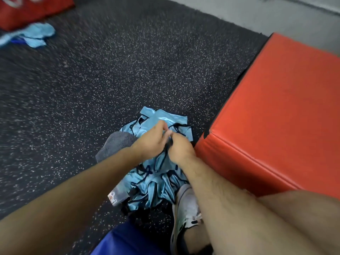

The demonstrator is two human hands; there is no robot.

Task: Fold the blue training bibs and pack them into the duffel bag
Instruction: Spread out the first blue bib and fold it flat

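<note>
A crumpled heap of light blue bibs [156, 181] with dark trim lies on the speckled black floor just in front of my feet. Both hands meet over the top of the heap. My left hand [153, 140] and my right hand [179, 148] each pinch the dark edge of one bib, fingers curled close together. A second, smaller bunch of light blue bibs [35, 36] lies far off at the upper left, beside a red bag [31, 10] that is blurred and cut off by the frame edge.
A large orange-red padded box [279, 115] stands right of the heap, almost touching it. A grey cloth item [116, 144] lies under my left wrist. My white shoe [185, 208] sits by the heap's near edge. A small clear packet [116, 196] lies at the heap's left.
</note>
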